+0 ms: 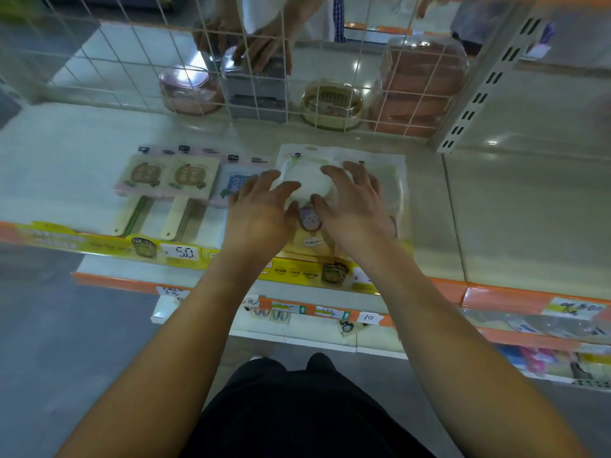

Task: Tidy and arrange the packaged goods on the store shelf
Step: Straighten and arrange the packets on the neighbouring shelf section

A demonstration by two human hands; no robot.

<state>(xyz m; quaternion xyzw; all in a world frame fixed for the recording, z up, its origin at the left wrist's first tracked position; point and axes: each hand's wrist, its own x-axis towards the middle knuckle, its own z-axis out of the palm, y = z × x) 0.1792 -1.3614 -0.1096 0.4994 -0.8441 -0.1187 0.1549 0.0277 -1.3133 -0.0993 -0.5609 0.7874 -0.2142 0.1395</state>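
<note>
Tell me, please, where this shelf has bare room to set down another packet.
Bare shelf lies right of the white packet both hands (left hand, right hand) press, up to the slotted upright. Another bare patch lies left of the fan packets. The middle is crowded, packets side by side.

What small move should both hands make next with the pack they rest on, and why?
Probably slide the clear pack left, flush beside the blue pack. Left hand and right hand rest on it, and it sits slightly skewed, farther back than the neighbouring row.
</note>
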